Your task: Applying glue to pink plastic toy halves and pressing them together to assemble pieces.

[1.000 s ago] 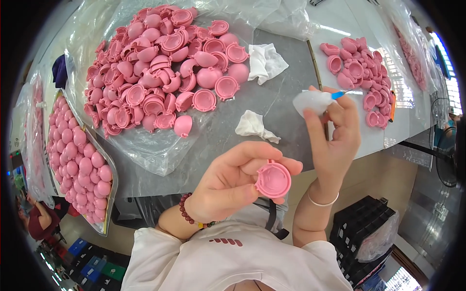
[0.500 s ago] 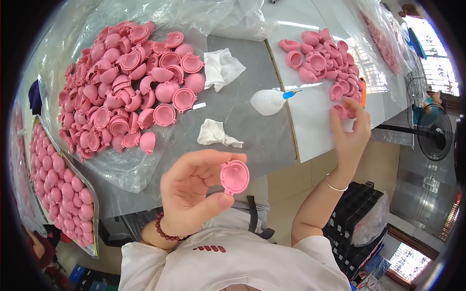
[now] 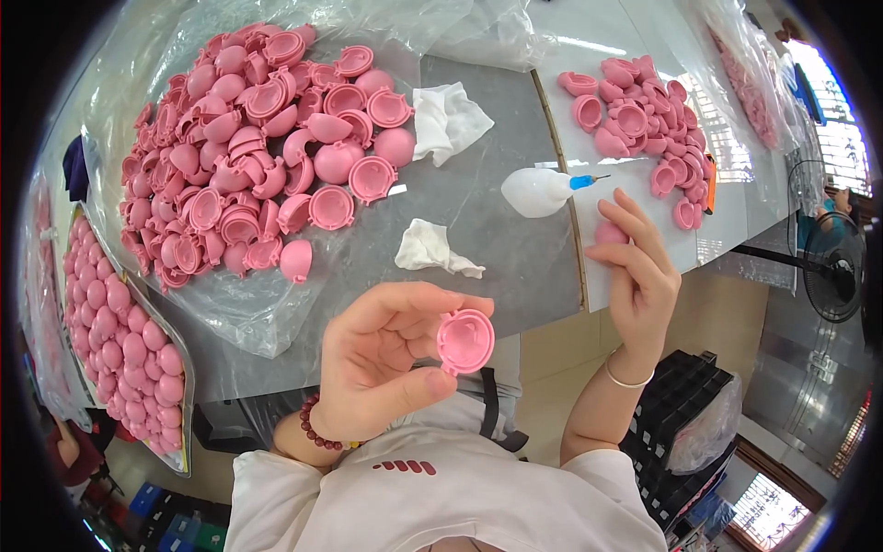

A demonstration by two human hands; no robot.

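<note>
Between the thumb and fingers of my left hand [image 3: 382, 359] is a round pink half shell [image 3: 466, 341], its hollow side up, with small lugs on its rim. My right hand [image 3: 644, 290] pinches a rounded pink plastic piece [image 3: 609, 234] over the right side of the table; the fingers partly cover it. A large pile of pink half shells [image 3: 244, 156] lies at the left on clear plastic sheeting. At the right is a smaller heap of pink pieces [image 3: 635, 120]. Near my right hand, a white squeeze bottle [image 3: 535, 193] with a blue needle tip lies on its side.
Two crumpled white cloths, one far [image 3: 451, 124] and one near [image 3: 432, 248], lie mid-table. A tray of pink balls [image 3: 124, 340] stands at the lower left. Black crates [image 3: 676, 428] are stacked on the right below the table, and a black fan [image 3: 832, 271] stands beyond.
My right hand has moved left from the small heap toward my left hand, carrying a pink piece. My left hand still holds the half shell. The whole view has shifted slightly.
</note>
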